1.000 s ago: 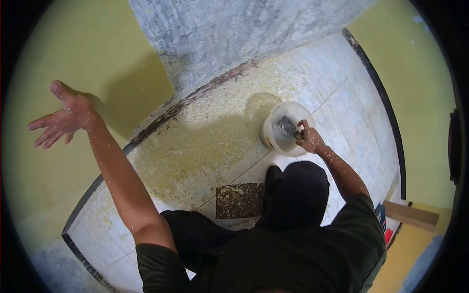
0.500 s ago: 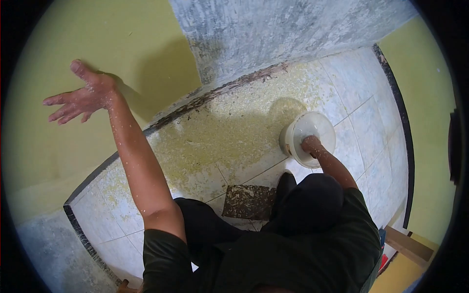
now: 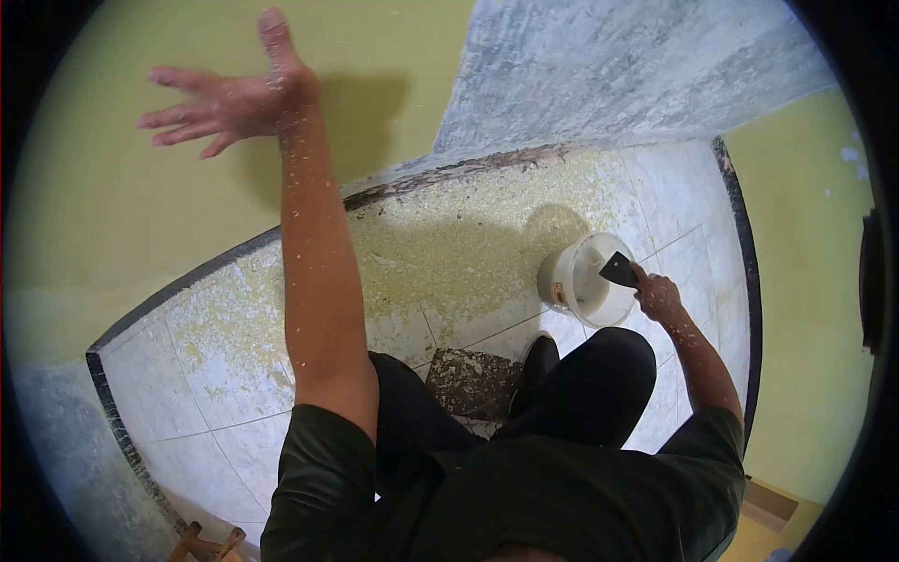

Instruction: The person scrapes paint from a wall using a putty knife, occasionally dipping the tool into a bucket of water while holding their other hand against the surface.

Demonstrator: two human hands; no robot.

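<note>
My right hand (image 3: 658, 295) grips a black scraper (image 3: 618, 270), whose wide blade overlaps the mouth of the white bucket (image 3: 552, 281). Pale liquid shows inside the bucket, which stands on the tiled floor. Up at the left, my left hand (image 3: 239, 103) is stretched out with fingers spread against the yellow-green wall (image 3: 393, 47), holding nothing. White flecks dot both forearms. Beyond the bucket, a scraped grey-white patch of wall (image 3: 581, 66) meets the painted part along a straight edge.
Yellowish paint flakes (image 3: 421, 262) cover the floor tiles along the wall. A dark flake-strewn mat (image 3: 473, 382) lies between my feet. A black baseboard (image 3: 197, 281) runs round the floor's edge. Wooden legs (image 3: 206, 543) show at the lower left, and a brown board (image 3: 768, 504) at the lower right.
My right hand has come up out of the bucket, bringing the scraper into sight. In the view, my left hand has shifted up and to the right, still spread.
</note>
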